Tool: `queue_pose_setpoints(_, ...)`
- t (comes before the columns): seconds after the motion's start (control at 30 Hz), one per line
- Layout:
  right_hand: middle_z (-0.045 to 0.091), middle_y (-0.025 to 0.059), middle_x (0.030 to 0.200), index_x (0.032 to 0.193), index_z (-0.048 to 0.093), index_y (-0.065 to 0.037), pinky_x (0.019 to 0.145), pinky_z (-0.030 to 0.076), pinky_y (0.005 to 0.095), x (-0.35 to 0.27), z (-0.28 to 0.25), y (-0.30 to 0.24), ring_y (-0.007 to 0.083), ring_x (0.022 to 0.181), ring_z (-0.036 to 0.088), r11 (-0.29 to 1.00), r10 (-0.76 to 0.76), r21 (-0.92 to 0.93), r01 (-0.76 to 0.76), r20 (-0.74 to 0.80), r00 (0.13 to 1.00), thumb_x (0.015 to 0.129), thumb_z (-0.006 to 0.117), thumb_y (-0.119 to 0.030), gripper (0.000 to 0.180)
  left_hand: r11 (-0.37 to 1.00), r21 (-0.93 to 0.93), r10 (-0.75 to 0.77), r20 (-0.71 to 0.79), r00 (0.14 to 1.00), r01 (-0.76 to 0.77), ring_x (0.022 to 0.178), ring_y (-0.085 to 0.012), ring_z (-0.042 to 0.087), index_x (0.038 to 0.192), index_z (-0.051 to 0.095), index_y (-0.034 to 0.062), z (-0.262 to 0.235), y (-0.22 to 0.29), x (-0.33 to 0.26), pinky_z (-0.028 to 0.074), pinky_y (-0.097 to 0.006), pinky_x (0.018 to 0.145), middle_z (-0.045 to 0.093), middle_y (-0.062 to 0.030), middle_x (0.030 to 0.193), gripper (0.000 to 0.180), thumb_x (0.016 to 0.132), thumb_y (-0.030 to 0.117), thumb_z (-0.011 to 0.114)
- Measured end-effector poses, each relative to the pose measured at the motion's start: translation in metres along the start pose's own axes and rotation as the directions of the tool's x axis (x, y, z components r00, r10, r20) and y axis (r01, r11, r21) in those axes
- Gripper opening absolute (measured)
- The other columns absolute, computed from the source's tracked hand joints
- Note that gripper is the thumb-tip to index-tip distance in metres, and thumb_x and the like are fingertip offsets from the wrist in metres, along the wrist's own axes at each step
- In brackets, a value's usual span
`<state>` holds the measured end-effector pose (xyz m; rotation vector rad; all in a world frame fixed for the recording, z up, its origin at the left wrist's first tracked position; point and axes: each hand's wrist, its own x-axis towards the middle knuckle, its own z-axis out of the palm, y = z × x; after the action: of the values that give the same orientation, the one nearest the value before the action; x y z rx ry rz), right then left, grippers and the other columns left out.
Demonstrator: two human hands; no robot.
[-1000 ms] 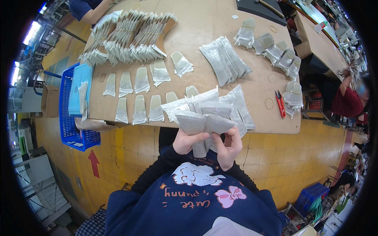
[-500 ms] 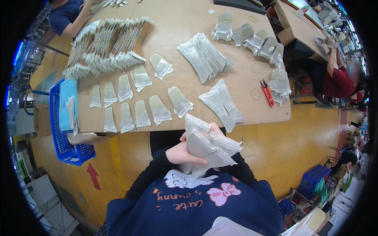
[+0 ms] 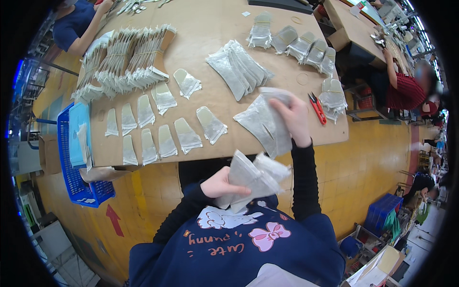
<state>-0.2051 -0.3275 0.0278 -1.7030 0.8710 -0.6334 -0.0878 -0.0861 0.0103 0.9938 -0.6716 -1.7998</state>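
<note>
Pieces of gray sheet [image 3: 253,177] fill the person's left grip [image 3: 221,184], thumb across them, held in front of the blue shirt [image 3: 215,258] and short of the surface [image 3: 205,28]. The right grip [image 3: 295,117] is narrow, pinching the far end of one long gray piece [image 3: 280,128], thumb on top; it overlaps flared pieces [image 3: 253,119] by the near edge, whether touching I cannot tell. Just beyond lies a fanned stack [image 3: 236,69]. Leftward, small tapered pieces [image 3: 167,141] lie in rows, with banded bundles [image 3: 138,57] behind. Red-handled snips [image 3: 319,114] lie to the right, near a small pile [image 3: 333,98].
</note>
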Motion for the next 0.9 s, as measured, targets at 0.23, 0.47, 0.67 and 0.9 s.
queue_pose_setpoints(0.23,0.057,0.0216,0.1,0.111,0.054,0.003,0.08,0.046,0.045,-0.038,0.01,0.055,0.0394,0.094,0.057,0.743,-0.05,-0.662,0.095,0.086,0.995,0.081,0.071,-0.023,0.043,0.901,-0.407,0.051,-0.248,0.968,-0.152,0.105,-0.0159,0.059,0.127,0.051,0.0033,-0.018,-0.03,0.055,0.048,-0.034,0.09,0.061,-0.006,0.116,0.044,0.088,0.012,0.069)
queue_pose_setpoints(0.47,0.056,0.0206,0.1,0.108,0.053,0.003,0.076,0.047,0.0455,-0.063,-0.002,0.041,0.0396,0.093,0.057,0.691,-0.124,-0.721,-0.054,-0.191,0.974,0.089,0.061,-0.015,0.027,0.906,-0.395,0.046,-0.27,0.962,-0.154,0.105,-0.0179,0.06,0.127,0.051,0.0032,-0.024,-0.042,0.072,0.049,-0.036,0.09,0.06,-0.0066,0.117,0.042,0.091,0.015,0.067)
queue_pose_setpoints(0.67,0.055,0.0229,0.101,0.109,0.05,0.003,0.074,0.046,0.048,-0.033,0.002,0.047,0.0421,0.09,0.057,0.568,-0.173,-0.823,-0.023,-0.146,0.974,0.094,0.053,-0.014,0.023,0.877,-0.446,0.105,-0.187,0.977,-0.18,0.105,-0.023,0.061,0.126,0.051,0.001,-0.028,-0.04,0.058,0.049,-0.038,0.089,0.062,-0.0119,0.113,0.042,0.091,0.018,0.066)
queue_pose_setpoints(0.9,0.06,0.026,0.106,0.122,0.047,0.004,0.077,0.046,0.0502,0.012,0.013,-0.006,0.0443,0.092,0.058,0.789,-0.259,-0.591,0.17,-0.068,0.964,0.098,0.048,-0.017,0.032,0.917,-0.284,0.202,-0.279,0.939,-0.281,0.101,-0.0265,0.065,0.123,0.053,-0.0012,-0.023,-0.016,0.013,0.05,-0.038,0.088,0.065,-0.016,0.108,0.041,0.09,0.019,0.065)
